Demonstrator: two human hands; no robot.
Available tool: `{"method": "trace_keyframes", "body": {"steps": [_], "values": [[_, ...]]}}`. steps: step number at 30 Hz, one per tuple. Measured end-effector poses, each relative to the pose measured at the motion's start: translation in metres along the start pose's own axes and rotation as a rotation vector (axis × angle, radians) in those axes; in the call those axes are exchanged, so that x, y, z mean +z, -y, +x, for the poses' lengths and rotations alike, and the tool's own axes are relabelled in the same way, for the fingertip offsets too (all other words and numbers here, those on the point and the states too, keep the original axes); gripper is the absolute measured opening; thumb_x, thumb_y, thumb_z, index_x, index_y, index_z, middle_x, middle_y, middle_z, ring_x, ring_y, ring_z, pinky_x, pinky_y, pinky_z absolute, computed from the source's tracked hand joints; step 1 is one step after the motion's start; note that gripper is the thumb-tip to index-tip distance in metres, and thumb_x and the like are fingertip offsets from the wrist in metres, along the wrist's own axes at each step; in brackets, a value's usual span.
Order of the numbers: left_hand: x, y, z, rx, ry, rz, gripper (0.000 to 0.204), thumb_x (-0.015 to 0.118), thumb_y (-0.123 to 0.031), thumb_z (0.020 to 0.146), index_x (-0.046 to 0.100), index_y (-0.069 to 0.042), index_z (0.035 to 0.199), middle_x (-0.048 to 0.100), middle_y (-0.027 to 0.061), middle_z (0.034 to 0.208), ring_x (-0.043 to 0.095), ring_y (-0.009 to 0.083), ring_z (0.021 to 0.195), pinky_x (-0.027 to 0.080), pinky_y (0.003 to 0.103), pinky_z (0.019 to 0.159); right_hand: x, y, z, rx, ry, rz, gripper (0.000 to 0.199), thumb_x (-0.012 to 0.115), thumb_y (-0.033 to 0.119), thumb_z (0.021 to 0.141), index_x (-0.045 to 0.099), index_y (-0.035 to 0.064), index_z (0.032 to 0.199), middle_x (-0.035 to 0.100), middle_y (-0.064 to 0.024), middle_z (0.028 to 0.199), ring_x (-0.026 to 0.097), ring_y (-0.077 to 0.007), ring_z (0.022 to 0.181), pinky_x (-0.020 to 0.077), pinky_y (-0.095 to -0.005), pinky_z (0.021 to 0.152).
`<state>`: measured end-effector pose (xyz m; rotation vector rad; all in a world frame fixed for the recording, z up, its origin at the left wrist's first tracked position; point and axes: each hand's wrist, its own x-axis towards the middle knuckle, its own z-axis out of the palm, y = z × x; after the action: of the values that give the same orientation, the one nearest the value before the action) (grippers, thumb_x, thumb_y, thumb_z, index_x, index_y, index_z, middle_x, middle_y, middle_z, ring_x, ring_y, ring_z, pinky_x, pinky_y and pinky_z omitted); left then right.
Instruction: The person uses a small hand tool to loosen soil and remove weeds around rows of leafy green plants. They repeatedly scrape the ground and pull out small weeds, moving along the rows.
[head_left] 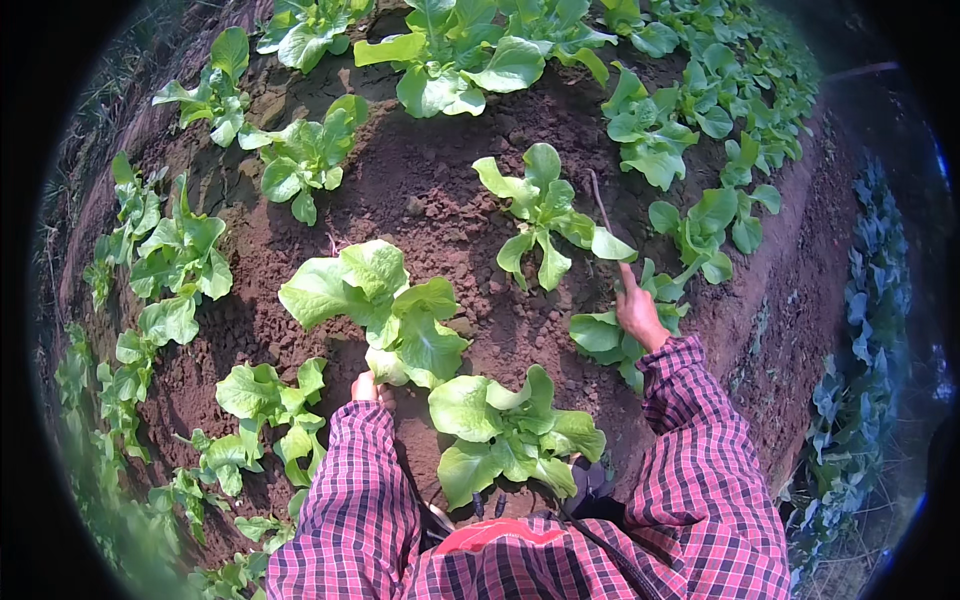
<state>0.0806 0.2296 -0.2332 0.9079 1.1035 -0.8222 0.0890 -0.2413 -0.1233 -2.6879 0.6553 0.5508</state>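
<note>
My left hand (370,388) is closed at the pale base of a light green lettuce plant (375,300), whose broad leaves spread forward and right. A leaf hides part of the fingers. My right hand (641,312) reaches forward with its index finger stretched out. A thin stick (599,197) runs in line with that finger, and the hand appears closed on it; a leaf covers the middle of the stick. That leaf belongs to a lettuce (545,205) rooted in the soil just ahead and left of the right hand. Another lettuce (615,335) lies partly under the right wrist.
A large lettuce (512,437) grows close in front of me, between my forearms. More lettuces (180,250) line the left side, and bigger ones (460,55) stand at the far end. Bare brown soil (420,170) shows between plants. Bluish leafy plants (870,330) grow beyond the right edge.
</note>
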Motion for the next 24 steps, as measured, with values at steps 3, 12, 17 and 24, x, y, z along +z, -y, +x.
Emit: {"method": "trace_keyframes", "body": {"steps": [3, 12, 17, 24], "values": [[0.001, -0.003, 0.0, -0.019, -0.018, -0.016, 0.02, 0.052, -0.025, 0.08, 0.048, -0.015, 0.063, 0.032, -0.0045, 0.046, 0.027, 0.0107, 0.033, 0.02, 0.026, 0.032, 0.016, -0.026, -0.061, -0.167, -0.071, 0.069, 0.065, 0.046, 0.008, 0.082, 0.02, 0.0176, 0.141, 0.059, -0.0314, 0.088, 0.058, -0.045, 0.08, 0.044, -0.0523, 0.074], [-0.002, 0.002, 0.002, 0.0, -0.106, 0.03, 0.016, 0.047, -0.024, 0.08, 0.052, -0.011, 0.073, 0.029, -0.0047, 0.047, 0.026, 0.0105, 0.033, 0.022, 0.027, 0.033, 0.004, -0.003, -0.052, -0.108, -0.223, 0.238, 0.057, 0.051, 0.009, 0.08, 0.037, 0.0159, 0.135, 0.062, -0.0264, 0.092, 0.059, -0.0428, 0.088, 0.0467, -0.0458, 0.079], [-0.007, 0.003, 0.007, 0.016, -0.041, 0.048, 0.018, 0.044, -0.026, 0.081, 0.053, -0.011, 0.075, 0.029, -0.0051, 0.048, 0.027, 0.01, 0.034, 0.022, 0.027, 0.033, -0.008, 0.056, 0.021, 0.011, -0.372, 0.091, 0.054, 0.054, 0.015, 0.082, 0.038, 0.0182, 0.134, 0.062, -0.0254, 0.089, 0.06, -0.0428, 0.082, 0.047, -0.0486, 0.074], [-0.012, 0.006, 0.018, -0.017, 0.003, 0.014, 0.018, 0.043, -0.028, 0.082, 0.052, -0.012, 0.077, 0.03, -0.0048, 0.049, 0.026, 0.0096, 0.034, 0.021, 0.026, 0.034, 0.009, 0.047, 0.06, -0.01, -0.376, 0.129, 0.051, 0.051, 0.013, 0.083, 0.04, 0.0161, 0.132, 0.062, -0.0253, 0.082, 0.06, -0.0429, 0.077, 0.0465, -0.0498, 0.069]]}}
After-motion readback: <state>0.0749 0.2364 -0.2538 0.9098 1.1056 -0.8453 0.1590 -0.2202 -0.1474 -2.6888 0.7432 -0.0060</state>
